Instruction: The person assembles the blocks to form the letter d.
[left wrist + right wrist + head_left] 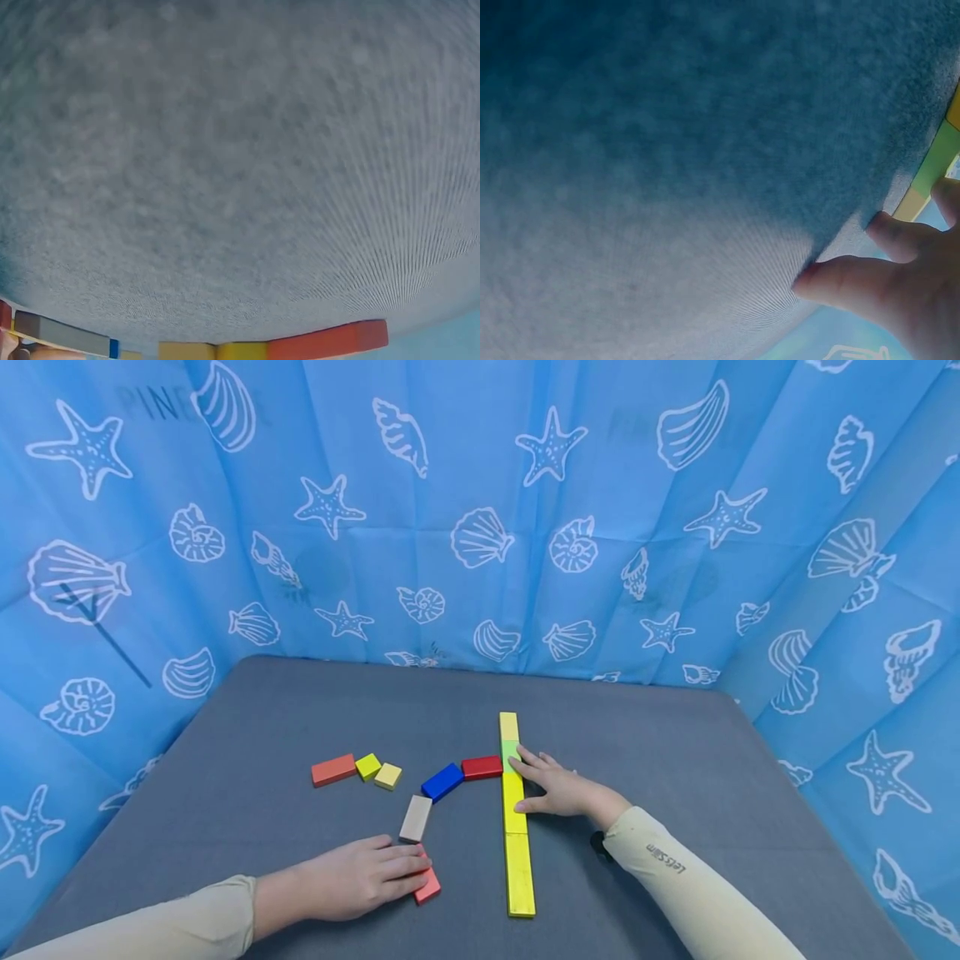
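A: What are the hands doing?

B: We see the left hand [352,878] palm down at near centre, its fingers side by side over a pink block [428,890]. The thumb is hidden, so we cannot tell whether it pinches the block.

A: And the right hand [558,789]?

B: We find its fingers spread, with the thumb at the right edge of a yellow block [513,802] and a fingertip over a green block [510,753].

A: Where do those blocks sit?

B: Both belong to a straight row running away from us: a long yellow block [519,875] nearest, then the yellow one, the green one and a cream block [508,725] farthest.

A: Do we see others?

B: Yes. From the pink block, a curve leads through a beige block [416,819] and a blue block [442,782] to a red block [482,767], whose right end meets the row. Farther left lie an orange block [333,770], a small yellow block [368,767] and a small cream block [388,776].

A: The setting?

B: We have a grey table [637,727] before a blue curtain [510,485] printed with white shells and starfish.
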Available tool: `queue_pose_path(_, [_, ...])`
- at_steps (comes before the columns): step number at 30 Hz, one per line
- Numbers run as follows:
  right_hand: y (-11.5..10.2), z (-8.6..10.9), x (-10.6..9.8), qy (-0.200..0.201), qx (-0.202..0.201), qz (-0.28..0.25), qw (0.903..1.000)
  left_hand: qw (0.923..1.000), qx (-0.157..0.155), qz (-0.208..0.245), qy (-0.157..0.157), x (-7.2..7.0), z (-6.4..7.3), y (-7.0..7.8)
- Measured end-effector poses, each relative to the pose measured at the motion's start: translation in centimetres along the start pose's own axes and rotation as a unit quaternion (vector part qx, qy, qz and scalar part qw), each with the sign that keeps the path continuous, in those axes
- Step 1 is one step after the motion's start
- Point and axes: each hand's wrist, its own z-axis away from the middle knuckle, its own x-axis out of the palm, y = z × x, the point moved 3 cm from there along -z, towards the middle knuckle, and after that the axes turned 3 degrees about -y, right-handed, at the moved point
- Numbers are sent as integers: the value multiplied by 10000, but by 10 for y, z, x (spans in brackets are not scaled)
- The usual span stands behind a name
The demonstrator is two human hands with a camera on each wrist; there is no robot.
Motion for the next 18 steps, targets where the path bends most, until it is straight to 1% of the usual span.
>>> queue_pose_path(9, [2, 1, 0, -7, 26, -22, 10000, 10000, -59, 37, -8, -1, -3, -3])
queue_pose_path(11, [2, 2, 0, -6, 28, -17, 10000, 9998, -153, 43, 84, -2, -1, -8])
queue_pose_path(12, [1, 2, 0, -6, 32, -14, 10000, 9996, -225, 19, 186, -3, 0, -12])
queue_pose_path(14, [0, 2, 0, -11, 19, -5, 10000, 9977, -480, -79, 480, -6, 6, -23])
queue_pose_path(15, [0, 2, 0, -12, 8, -7, 10000, 9956, -667, -119, 648, -7, 11, -29])
queue_pose_path(16, [-1, 2, 0, -13, 15, -5, 10000, 9927, -873, -190, 816, -8, 17, -37])
queue_pose_path(18, [-1, 2, -1, -21, 44, 7, 10000, 9838, -1399, -342, 1071, -8, 30, -52])
